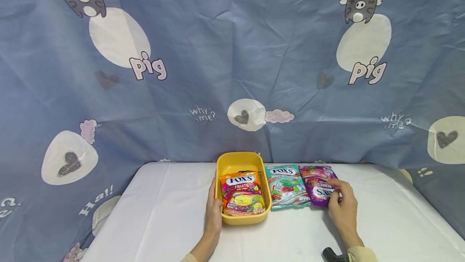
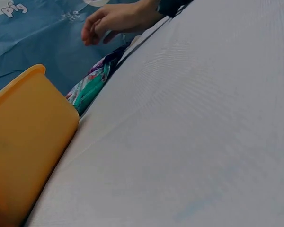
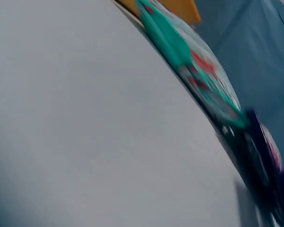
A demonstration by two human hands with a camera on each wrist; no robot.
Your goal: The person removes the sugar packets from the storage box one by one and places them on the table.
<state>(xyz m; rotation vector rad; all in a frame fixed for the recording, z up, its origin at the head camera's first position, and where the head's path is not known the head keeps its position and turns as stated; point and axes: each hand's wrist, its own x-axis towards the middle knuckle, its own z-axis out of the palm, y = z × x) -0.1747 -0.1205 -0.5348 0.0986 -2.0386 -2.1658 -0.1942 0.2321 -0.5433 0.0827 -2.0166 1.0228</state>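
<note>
right hand (image 1: 343,205) just above purple bag (image 1: 315,182)

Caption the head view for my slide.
Left hand against a yellow rectangular plastic tray, right hand over a shiny purple candy bag.

Yellow tub (image 2: 35,127) at left on white cloth (image 2: 180,123); teal packet (image 2: 91,91), purple packet (image 2: 97,66) beyond; right hand (image 2: 116,21) near packets.

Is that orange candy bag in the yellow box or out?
In: the orange candy bag lies inside the yellow box, whose rim surrounds it in the head view.
</note>
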